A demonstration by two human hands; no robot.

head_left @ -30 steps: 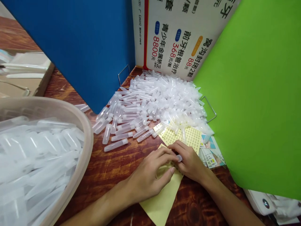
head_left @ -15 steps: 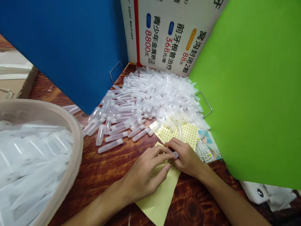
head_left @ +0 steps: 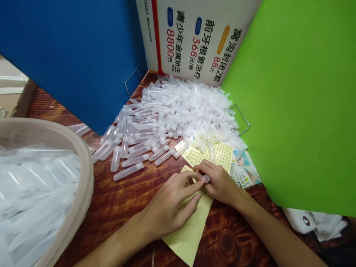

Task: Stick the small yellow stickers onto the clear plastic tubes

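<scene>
My right hand (head_left: 221, 181) is closed around a small translucent plastic tube, whose pale end (head_left: 206, 178) shows between the fingers; most of the tube is hidden. My left hand (head_left: 176, 200) reaches in from the left, fingertips on the tube and its thumb held apart from the fingers. Under both hands lies a yellow sticker sheet (head_left: 189, 233), largely blank at the near end. Just beyond, a second yellow sheet (head_left: 222, 150) carries rows of small round stickers, with several tubes resting on its far part.
A heap of capped tubes (head_left: 178, 107) spreads between a blue panel (head_left: 83, 55), a printed board (head_left: 191, 44) and a green panel (head_left: 294, 111). At left stands a tub (head_left: 86, 167) full of tubes. Printed cards (head_left: 244, 178) lie by the green panel; a white device (head_left: 300, 221) is at right.
The view has shifted slightly, so the surroundings sit a little left and higher. Both hands stay together at the tube, with hardly any movement of the fingers.
</scene>
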